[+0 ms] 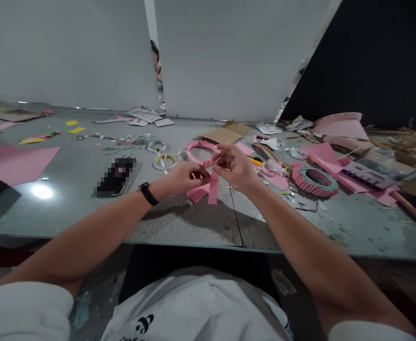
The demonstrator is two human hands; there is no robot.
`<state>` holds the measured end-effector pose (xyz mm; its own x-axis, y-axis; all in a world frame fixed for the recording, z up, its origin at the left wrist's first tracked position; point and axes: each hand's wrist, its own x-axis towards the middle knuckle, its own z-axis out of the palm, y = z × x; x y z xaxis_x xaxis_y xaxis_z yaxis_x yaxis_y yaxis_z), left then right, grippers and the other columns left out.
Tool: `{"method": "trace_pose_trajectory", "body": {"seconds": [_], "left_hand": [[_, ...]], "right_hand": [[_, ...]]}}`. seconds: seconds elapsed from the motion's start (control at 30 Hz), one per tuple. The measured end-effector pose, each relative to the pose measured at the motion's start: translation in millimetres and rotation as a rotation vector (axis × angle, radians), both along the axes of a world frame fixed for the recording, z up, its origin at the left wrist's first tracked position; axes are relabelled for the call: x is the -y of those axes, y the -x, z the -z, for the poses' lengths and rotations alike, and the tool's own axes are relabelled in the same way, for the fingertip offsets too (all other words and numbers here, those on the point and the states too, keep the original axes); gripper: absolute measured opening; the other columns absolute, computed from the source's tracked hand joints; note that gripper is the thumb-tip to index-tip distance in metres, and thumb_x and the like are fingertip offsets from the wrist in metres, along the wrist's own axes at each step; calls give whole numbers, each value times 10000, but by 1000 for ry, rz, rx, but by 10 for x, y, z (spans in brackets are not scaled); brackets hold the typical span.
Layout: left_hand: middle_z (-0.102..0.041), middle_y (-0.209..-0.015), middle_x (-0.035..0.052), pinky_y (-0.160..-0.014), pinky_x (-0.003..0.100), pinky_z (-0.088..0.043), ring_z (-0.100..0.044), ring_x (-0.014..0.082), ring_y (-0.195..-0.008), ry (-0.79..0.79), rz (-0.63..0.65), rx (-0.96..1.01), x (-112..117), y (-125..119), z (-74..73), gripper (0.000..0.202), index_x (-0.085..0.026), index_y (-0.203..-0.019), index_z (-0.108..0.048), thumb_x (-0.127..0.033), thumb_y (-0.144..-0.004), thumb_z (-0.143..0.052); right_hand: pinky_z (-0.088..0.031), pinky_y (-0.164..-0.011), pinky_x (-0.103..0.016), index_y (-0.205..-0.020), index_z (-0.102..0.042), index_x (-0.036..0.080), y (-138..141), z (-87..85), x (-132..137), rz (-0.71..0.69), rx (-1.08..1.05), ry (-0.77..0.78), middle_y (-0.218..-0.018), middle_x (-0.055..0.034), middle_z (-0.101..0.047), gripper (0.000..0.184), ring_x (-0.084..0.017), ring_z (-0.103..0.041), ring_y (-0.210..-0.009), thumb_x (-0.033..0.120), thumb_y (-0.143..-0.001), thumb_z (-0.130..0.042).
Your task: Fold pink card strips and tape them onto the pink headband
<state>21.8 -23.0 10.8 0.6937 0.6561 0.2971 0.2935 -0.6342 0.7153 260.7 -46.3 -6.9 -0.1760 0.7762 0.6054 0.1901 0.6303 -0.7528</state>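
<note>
A ring of pleated pink paper (201, 143) stands tilted above the table in front of me. My right hand (237, 166) pinches its near right edge between thumb and fingers. A pink paper strip (213, 190) hangs down from that same edge, with a folded end spreading to the left. Curled inward, my left hand (188, 177) has its fingertips closed at the upper part of the strip. The exact contact of the fingertips is partly hidden. Below both hands lies a grey board (208, 227).
Tape rolls (165, 162) and a phone (117, 176) lie to the left. A finished-looking pink pleated ring with twisted cord (315, 180) sits at right, near a pink sheet (321, 158) and scraps. A large pink sheet (16, 163) lies far left. Cardboard (227, 132) is behind.
</note>
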Motion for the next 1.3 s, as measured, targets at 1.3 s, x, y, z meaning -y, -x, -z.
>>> {"method": "trace_pose_trajectory", "body": {"seconds": [1.3], "left_hand": [[-757,-911,17,-835,307,-614,-714,124,-813,578,-70,485,80,-43,-44,209,-152,-959,-781,-268,-857,-922]], "right_hand": [[-607,-1005,-463,-1236,-846,320,140,-106,186,-413,-402,559,-1376,-86,-810,463,-317,-676,-1320,589,-860,-822]]}}
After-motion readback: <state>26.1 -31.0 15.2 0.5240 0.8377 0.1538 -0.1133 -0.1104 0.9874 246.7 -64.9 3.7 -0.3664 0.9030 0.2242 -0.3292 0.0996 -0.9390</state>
